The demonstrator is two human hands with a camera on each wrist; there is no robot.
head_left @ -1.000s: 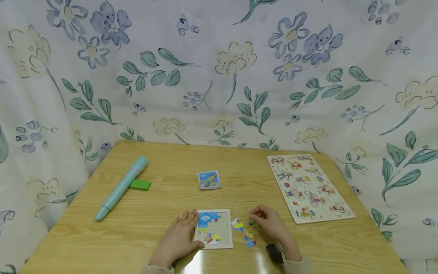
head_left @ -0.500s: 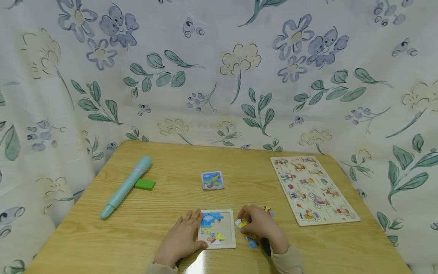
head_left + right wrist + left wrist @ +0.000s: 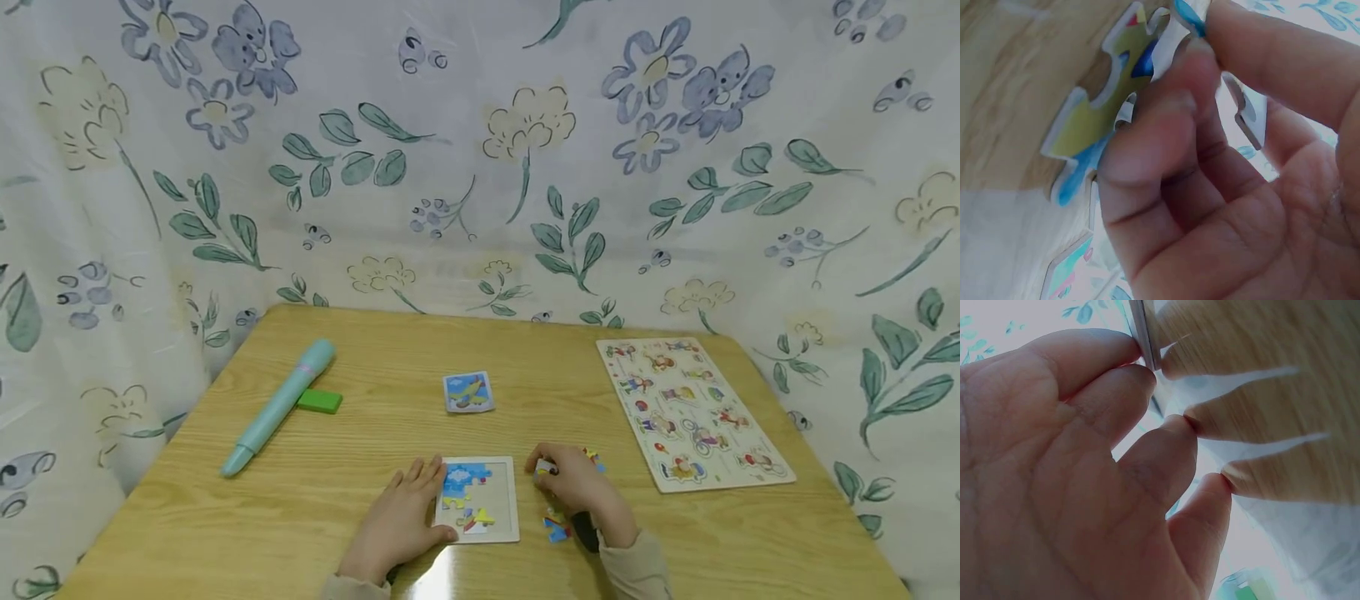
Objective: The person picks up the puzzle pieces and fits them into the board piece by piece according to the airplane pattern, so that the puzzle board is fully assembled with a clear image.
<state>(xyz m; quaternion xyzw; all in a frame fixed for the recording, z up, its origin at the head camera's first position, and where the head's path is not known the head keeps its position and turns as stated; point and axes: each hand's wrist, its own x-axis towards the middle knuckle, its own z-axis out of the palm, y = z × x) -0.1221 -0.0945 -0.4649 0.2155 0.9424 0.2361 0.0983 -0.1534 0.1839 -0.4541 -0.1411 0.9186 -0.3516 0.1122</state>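
In the head view my left hand [image 3: 401,521] lies along the left side of a small jigsaw puzzle tray [image 3: 501,493], fingers nearly straight. The left wrist view has its fingertips [image 3: 1141,353] touching the tray's edge and the table. The tray's upper left holds joined blue sky pieces, with yellow ones lower down. To the right of the tray, my right hand [image 3: 581,487] pinches a puzzle piece [image 3: 546,469] between thumb and fingers, which partly hide it. Beyond those fingers, a yellow and blue puzzle piece [image 3: 1094,119] shows in the right wrist view.
Loose puzzle pieces [image 3: 557,529] lie by the right hand. A picture card with an airplane [image 3: 468,392] sits behind the tray. Farther right is a board with printed figures [image 3: 693,417]. At left, a turquoise pen-shaped object [image 3: 277,408] touches a green block [image 3: 321,402].
My right hand has moved left to the white and yellow puzzle piece, taken hold of it, and drawn it slightly back to the right. The left hand stays on the tray.
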